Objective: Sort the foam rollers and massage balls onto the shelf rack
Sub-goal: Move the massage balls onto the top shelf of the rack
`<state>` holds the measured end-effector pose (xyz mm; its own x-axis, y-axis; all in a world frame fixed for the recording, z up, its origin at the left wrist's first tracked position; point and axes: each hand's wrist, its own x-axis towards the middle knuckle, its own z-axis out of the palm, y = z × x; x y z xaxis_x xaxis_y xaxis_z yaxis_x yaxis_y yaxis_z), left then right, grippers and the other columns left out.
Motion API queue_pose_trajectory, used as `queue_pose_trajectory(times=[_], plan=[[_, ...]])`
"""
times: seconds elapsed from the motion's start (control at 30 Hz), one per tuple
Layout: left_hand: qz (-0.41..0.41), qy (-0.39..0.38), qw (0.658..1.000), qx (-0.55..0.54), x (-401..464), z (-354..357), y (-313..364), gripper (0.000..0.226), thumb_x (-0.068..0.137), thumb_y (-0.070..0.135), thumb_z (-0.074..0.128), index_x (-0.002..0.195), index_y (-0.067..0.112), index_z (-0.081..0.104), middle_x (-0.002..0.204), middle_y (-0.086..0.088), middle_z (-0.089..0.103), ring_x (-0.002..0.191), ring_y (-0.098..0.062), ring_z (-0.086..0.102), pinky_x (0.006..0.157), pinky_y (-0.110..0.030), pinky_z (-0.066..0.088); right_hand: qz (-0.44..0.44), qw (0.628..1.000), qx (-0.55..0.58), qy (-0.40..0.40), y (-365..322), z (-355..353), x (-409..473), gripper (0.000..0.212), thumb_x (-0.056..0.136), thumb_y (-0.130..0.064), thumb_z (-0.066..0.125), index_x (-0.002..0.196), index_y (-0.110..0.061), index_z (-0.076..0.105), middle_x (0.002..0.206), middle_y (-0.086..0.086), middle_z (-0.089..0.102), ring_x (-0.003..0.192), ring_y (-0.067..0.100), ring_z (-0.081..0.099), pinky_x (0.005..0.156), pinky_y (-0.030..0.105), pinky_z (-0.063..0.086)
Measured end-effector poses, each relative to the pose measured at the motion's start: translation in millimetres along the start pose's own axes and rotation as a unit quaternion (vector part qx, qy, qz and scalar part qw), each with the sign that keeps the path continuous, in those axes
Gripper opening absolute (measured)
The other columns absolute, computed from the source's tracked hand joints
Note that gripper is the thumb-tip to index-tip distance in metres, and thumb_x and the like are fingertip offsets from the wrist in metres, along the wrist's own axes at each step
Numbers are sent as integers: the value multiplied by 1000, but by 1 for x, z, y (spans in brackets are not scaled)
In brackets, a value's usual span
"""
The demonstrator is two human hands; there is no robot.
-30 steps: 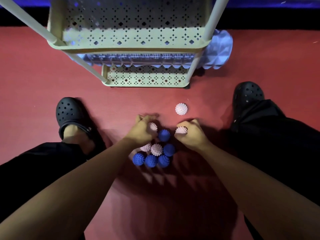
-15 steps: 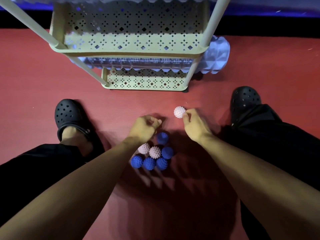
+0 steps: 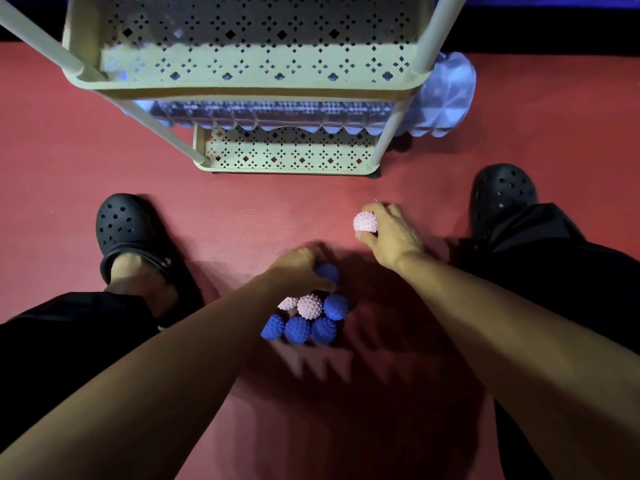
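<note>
My right hand point(image 3: 393, 235) grips a pink spiky massage ball point(image 3: 365, 221) at the fingertips, just above the red mat. My left hand point(image 3: 299, 268) curls over a blue spiky ball point(image 3: 328, 273) at the far end of a small pile, thumb under it. The pile holds two pink balls point(image 3: 309, 305) and several blue balls point(image 3: 297, 329), touching one another between my forearms. The cream perforated shelf rack point(image 3: 242, 90) stands ahead. A lilac ridged foam roller point(image 3: 441, 98) lies across its bottom tier point(image 3: 287, 168) and sticks out to the right.
My feet in black clogs stand on the red mat, the left point(image 3: 121, 226) and the right point(image 3: 502, 195) of the pile. Slanted rack posts point(image 3: 156, 128) reach toward me. A dark strip runs behind the rack.
My right hand reached out to the lone pink ball and closed on it. My left hand shifted from a pink ball onto the top blue ball of the pile.
</note>
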<state>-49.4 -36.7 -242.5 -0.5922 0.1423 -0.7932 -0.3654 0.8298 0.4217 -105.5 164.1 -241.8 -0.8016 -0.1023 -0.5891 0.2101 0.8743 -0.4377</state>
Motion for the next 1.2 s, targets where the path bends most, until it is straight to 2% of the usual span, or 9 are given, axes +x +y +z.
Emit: queue_pose_trajectory(times=[0.1,0.2,0.3,0.37,0.47,0.77,0.93,1.1,1.2], plan=[[-22,14,994,-110,-6,-2,2,55,76,38,85,111,23,46,92,-3,67,80,-21,67,60,-28,50,17,992,125,-2,5,-3,-6,38,91,-36,69,124,-23,55,121,5,63,91,24,64,81,35,50],[-14,15,967,-252,-24,-10,10,49,91,30,74,118,21,34,84,-5,62,64,-24,66,45,-28,50,124,942,309,-49,-5,-16,-27,29,95,-42,64,118,-25,56,110,4,64,66,21,63,56,36,58],[6,21,960,-280,-56,-31,23,56,98,43,58,139,29,23,89,-1,59,74,-30,68,61,-34,57,184,873,445,-82,-24,-39,-54,23,99,-42,57,119,-31,58,117,-2,59,70,27,67,51,41,59],[8,55,962,-266,-81,-48,32,57,99,50,53,146,28,31,99,-2,61,71,-18,62,73,-40,59,182,854,482,-72,-38,-56,-71,25,101,-43,53,121,-30,59,114,2,65,65,25,68,49,34,56],[19,104,942,-318,-126,-78,52,40,100,50,52,127,21,52,97,-8,62,42,-7,52,44,-31,54,163,846,503,-75,-67,-88,-104,33,103,-43,44,118,-22,63,96,6,72,57,21,63,49,23,42],[117,172,906,-370,-311,-191,130,46,97,61,47,102,17,58,68,-16,66,49,-25,58,43,-21,38,30,850,516,-98,-171,-222,-253,42,105,-52,37,103,-16,59,70,7,63,54,22,64,49,23,41],[202,222,859,-415,-424,-243,174,53,99,52,45,55,23,46,55,-9,30,45,-17,28,51,-28,18,-53,850,511,-116,-222,-299,-327,31,103,-43,44,101,-17,61,79,7,66,70,23,61,64,31,51],[299,227,827,-419,-514,-281,213,42,102,51,38,71,22,33,63,-4,15,56,-20,11,55,-30,20,-190,864,464,-54,-276,-371,-396,23,106,-34,40,122,-30,56,95,7,63,65,16,59,62,32,49],[324,255,813,-412,-561,-309,231,34,103,49,41,79,26,40,67,-2,26,67,-25,11,60,-31,23,-277,845,457,-9,-312,-420,-438,26,109,-30,35,122,-30,57,96,11,57,63,18,54,57,30,41]])
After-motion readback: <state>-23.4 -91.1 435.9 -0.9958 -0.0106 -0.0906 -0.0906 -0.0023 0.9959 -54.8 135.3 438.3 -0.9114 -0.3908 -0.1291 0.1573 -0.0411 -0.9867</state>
